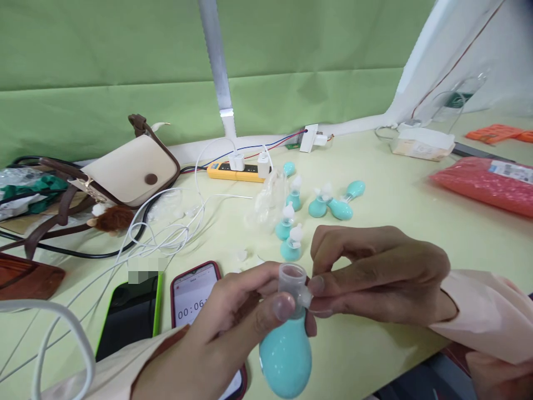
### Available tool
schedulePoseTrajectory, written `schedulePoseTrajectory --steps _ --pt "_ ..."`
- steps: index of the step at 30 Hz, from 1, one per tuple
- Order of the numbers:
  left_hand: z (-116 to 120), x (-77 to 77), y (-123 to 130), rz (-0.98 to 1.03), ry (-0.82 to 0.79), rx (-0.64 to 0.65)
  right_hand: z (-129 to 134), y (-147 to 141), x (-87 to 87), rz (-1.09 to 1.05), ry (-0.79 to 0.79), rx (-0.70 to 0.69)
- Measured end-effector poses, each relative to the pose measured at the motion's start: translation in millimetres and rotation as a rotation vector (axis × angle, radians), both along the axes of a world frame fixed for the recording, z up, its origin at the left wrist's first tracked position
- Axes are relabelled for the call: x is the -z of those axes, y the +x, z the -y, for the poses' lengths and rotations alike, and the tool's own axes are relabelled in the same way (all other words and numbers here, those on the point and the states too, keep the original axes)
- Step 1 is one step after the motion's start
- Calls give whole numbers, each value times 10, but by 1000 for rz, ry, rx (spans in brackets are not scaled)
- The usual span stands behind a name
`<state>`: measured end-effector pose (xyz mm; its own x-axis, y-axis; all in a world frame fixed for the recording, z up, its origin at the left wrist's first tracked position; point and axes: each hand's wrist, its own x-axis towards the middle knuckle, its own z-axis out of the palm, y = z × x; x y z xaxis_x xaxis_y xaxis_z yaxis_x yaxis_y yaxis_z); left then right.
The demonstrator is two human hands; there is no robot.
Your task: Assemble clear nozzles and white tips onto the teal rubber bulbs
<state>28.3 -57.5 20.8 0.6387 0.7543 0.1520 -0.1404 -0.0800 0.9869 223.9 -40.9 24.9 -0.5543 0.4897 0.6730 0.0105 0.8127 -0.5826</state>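
My left hand [233, 328] is closed round the neck of a teal squeeze bulb [287, 355]. The bulb hangs below the fingers, with a translucent, open-topped plastic collar [292, 273] upright on it. On the collar's right side, my right hand [375, 278] pinches a small translucent plastic piece [306, 296] between thumb and finger; the fingertips partly cover it, and I cannot tell whether it is joined to the collar. Beyond the hands stand similar teal bulbs with whitish tops, one nearby [290, 250] and another [318, 208] farther back, among several.
Left of my hands lie a red-cased phone [195, 289] showing a timer and a green-edged phone [130, 314]. White cables [175, 222] loop beside a cream handbag [133, 169]. A yellow power strip [220, 171], crumpled clear plastic [268, 200] and a pink package [487, 186] lie farther back.
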Motion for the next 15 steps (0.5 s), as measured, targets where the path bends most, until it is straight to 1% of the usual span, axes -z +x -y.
schedulePoseTrajectory --steps 3,6,8,10,15 --pt "11 13 -27 25 -177 75 -16 20 -21 44 48 18" --pt "24 70 -67 7 -391 93 -21 28 -55 124 147 53" --pt "24 105 -80 18 -496 103 -19 32 -82 172 217 78" --pt "16 119 -78 26 -528 125 -14 38 -107 210 244 82" --pt "-14 91 -55 -32 -540 144 -17 60 -145 261 183 39"
